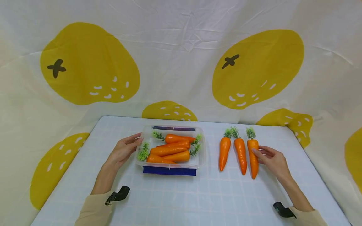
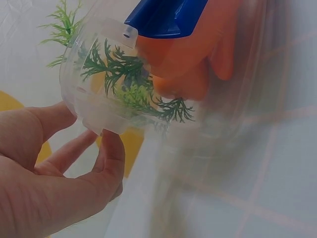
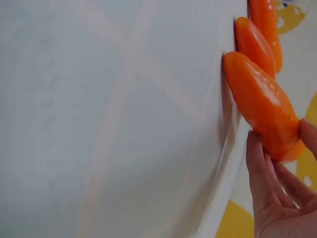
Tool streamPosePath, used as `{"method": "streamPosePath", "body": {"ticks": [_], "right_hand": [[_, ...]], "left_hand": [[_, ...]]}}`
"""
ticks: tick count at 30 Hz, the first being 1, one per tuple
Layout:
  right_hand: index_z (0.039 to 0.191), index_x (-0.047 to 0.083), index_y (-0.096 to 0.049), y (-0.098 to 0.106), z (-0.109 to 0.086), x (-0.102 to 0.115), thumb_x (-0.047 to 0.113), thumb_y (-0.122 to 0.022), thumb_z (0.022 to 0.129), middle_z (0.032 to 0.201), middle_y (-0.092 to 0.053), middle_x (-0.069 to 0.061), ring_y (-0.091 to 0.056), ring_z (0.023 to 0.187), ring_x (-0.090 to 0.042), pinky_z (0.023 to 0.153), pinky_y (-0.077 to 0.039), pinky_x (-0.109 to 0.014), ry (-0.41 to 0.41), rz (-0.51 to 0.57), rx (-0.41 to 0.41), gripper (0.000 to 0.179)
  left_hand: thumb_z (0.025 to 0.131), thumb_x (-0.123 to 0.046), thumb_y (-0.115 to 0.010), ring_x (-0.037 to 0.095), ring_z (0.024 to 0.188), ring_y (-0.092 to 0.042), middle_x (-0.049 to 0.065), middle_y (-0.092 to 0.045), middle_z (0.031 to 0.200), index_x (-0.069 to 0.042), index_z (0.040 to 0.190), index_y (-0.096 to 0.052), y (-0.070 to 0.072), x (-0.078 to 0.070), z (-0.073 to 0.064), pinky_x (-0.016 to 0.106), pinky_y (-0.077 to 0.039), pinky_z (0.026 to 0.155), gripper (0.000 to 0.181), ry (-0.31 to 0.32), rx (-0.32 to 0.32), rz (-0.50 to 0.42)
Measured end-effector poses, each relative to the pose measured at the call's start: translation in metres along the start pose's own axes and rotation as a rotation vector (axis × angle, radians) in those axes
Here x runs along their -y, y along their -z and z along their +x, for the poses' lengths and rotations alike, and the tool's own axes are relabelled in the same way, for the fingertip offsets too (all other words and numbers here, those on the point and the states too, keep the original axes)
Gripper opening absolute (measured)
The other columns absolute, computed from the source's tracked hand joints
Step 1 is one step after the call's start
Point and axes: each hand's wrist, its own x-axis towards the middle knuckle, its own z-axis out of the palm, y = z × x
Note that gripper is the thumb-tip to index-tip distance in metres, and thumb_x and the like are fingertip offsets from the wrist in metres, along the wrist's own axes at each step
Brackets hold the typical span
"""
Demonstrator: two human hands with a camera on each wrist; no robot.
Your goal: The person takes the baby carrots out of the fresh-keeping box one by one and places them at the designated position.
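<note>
A clear plastic box (image 1: 201, 147) with blue clasps stands left of the table's middle, several toy carrots (image 1: 169, 150) with green leafy tops lying inside it. At its left end my left hand (image 1: 123, 153) holds the wall; in the left wrist view the thumb and fingers (image 2: 113, 156) grip the end near a translucent tab. To the right, three orange toy carrots lie in a row, tips toward me. My right hand (image 1: 273, 160) pinches the rightmost carrot (image 1: 253, 163) between thumb and fingers. Beside that one are the middle carrot (image 1: 240, 155) and the left carrot (image 1: 224, 153).
The pale checked table (image 1: 175, 201) extends toward me from the box. A white cloth with yellow fruit prints (image 1: 181, 62) hangs behind the table's back edge. A black wrist mount (image 1: 118, 194) sits on the left sleeve, another wrist mount (image 1: 283, 210) on the right.
</note>
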Motion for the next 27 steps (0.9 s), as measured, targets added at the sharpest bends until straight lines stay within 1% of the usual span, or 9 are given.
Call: {"method": "streamPosePath", "body": {"ticks": [2,5,9,12,16,19,22,27], "right_hand": [[0.142,-0.009,-0.052,-0.0012,0.0011,-0.0014,0.053,-0.067,0.097,0.128,-0.062,-0.033,-0.072,0.083,-0.011,0.070,-0.060,-0.023,-0.008,-0.012,0.002,0.078],[0.141,-0.010,-0.053,-0.0029,0.0033,-0.0032,0.056,-0.066,0.096,0.126,-0.063,-0.033,-0.072,0.083,-0.017,0.069,-0.060,-0.023,-0.021,-0.032,0.014,0.080],[0.139,-0.011,-0.054,-0.0043,0.0058,-0.0059,0.057,-0.066,0.096,0.126,-0.062,-0.034,-0.071,0.087,-0.024,0.067,-0.061,-0.025,-0.033,-0.049,0.046,0.081],[0.139,-0.013,-0.053,-0.0054,0.0073,-0.0083,0.057,-0.065,0.097,0.127,-0.061,-0.035,-0.070,0.089,-0.027,0.066,-0.061,-0.027,-0.043,-0.054,0.066,0.082],[0.138,-0.013,-0.053,-0.0061,0.0069,-0.0104,0.057,-0.065,0.096,0.128,-0.061,-0.035,-0.070,0.092,-0.029,0.065,-0.061,-0.027,-0.050,-0.067,0.068,0.083],[0.138,-0.013,-0.053,-0.0060,0.0060,-0.0102,0.057,-0.065,0.097,0.128,-0.060,-0.035,-0.069,0.095,-0.032,0.064,-0.061,-0.027,-0.040,-0.077,0.068,0.082],[0.137,-0.012,-0.054,-0.0046,0.0051,-0.0094,0.057,-0.065,0.097,0.128,-0.060,-0.034,-0.070,0.092,-0.031,0.064,-0.061,-0.028,-0.031,-0.085,0.071,0.081],[0.136,-0.009,-0.056,-0.0009,0.0031,-0.0051,0.056,-0.065,0.097,0.122,-0.062,-0.031,-0.069,0.078,-0.023,0.060,-0.060,-0.029,0.001,-0.112,0.034,0.076]], "left_hand": [[0.103,-0.033,-0.065,0.021,0.133,-0.049,0.017,-0.043,0.158,-0.009,0.158,-0.042,0.0005,0.0005,-0.0005,0.016,-0.048,0.098,0.064,-0.014,0.000,-0.001],[0.103,-0.031,-0.064,0.021,0.132,-0.050,0.019,-0.044,0.156,-0.007,0.157,-0.042,0.0007,0.0008,-0.0014,0.013,-0.048,0.094,0.063,-0.028,-0.004,-0.005],[0.104,-0.031,-0.064,0.021,0.130,-0.051,0.019,-0.046,0.154,-0.006,0.156,-0.043,0.0002,0.0012,-0.0018,0.013,-0.049,0.093,0.062,-0.036,-0.005,-0.007],[0.104,-0.030,-0.064,0.019,0.127,-0.053,0.019,-0.048,0.153,-0.006,0.156,-0.044,0.0000,0.0019,-0.0015,0.013,-0.049,0.093,0.061,-0.042,-0.007,-0.001],[0.104,-0.029,-0.064,0.017,0.126,-0.054,0.019,-0.048,0.153,-0.006,0.156,-0.044,-0.0005,0.0031,-0.0011,0.013,-0.049,0.093,0.060,-0.046,-0.010,0.005],[0.104,-0.030,-0.063,0.018,0.128,-0.053,0.018,-0.047,0.154,-0.007,0.156,-0.044,-0.0007,0.0031,-0.0010,0.013,-0.049,0.093,0.059,-0.042,-0.010,0.004],[0.104,-0.030,-0.063,0.021,0.130,-0.051,0.018,-0.046,0.154,-0.007,0.156,-0.044,-0.0009,0.0026,-0.0009,0.013,-0.049,0.093,0.059,-0.037,-0.010,0.002],[0.105,-0.028,-0.062,0.027,0.135,-0.047,0.019,-0.046,0.155,-0.006,0.156,-0.044,-0.0009,0.0014,-0.0007,0.013,-0.049,0.094,0.058,-0.031,-0.011,-0.004]]}}
